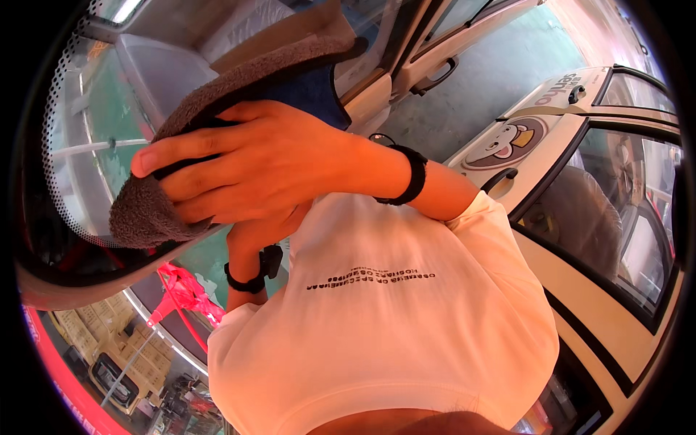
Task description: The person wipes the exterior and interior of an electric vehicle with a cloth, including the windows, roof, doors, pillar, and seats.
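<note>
My right hand (261, 163), a black band on its wrist, lies across a long curved piece of brown terry cloth (261, 62). Its fingers hold the cloth against the dark underside. A navy blue panel (304, 95) with black trim shows beside the cloth; I cannot tell if they are one piece. Behind the cloth at the left is a curved glass pane (103, 136) with a dotted black border. My left hand (263, 231) reaches up from below, also with a black wristband. Most of it is hidden behind my right hand, so its grip cannot be seen.
At right stands a cream vehicle door (473, 190) with a cartoon decal (508, 142) and a black handle (500, 176). Another vehicle door handle (435, 79) shows at the top. Lower left are stacked cardboard boxes (141, 353) and bright pink fabric (190, 293).
</note>
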`<state>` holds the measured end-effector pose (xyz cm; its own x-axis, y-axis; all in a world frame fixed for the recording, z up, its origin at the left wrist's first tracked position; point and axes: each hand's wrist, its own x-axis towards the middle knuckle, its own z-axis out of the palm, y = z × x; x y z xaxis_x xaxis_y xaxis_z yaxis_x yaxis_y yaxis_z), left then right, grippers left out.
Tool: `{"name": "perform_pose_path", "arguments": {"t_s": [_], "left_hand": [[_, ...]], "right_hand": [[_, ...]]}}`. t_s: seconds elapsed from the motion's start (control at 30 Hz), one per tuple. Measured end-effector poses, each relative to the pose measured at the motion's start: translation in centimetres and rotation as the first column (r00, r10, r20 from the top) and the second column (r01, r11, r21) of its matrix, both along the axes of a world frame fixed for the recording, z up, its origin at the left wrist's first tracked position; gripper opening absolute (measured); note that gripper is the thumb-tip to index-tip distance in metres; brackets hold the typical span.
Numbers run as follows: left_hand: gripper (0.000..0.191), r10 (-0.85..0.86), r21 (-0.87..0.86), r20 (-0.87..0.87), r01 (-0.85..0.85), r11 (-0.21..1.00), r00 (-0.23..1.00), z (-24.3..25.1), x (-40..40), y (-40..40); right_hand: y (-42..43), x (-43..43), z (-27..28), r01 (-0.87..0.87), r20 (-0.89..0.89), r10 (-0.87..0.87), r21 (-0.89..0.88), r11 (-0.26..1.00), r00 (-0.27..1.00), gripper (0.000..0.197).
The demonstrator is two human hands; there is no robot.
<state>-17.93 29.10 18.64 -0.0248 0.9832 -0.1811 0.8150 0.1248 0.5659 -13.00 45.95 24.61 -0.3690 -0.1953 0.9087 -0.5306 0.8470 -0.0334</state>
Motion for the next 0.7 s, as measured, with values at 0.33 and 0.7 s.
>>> {"name": "perform_pose_path", "arguments": {"t_s": [0.33, 0.7], "left_hand": [[0.071, 0.047, -0.214, 0.242, 0.006, 0.977, 0.969, -3.3, 0.0, 1.5], [0.048, 0.007, -0.117, -0.074, -0.016, 0.993, 0.997, -3.6, 0.1, -2.5]], "right_hand": [[8.9, 5.0, -11.8, 0.592, -0.107, -0.592, -0.034, 0.805, 0.799, 0.025], [5.8, 9.4, -21.0, 0.591, 0.52, -0.481, -0.058, 0.805, 0.706, 0.018]]}}
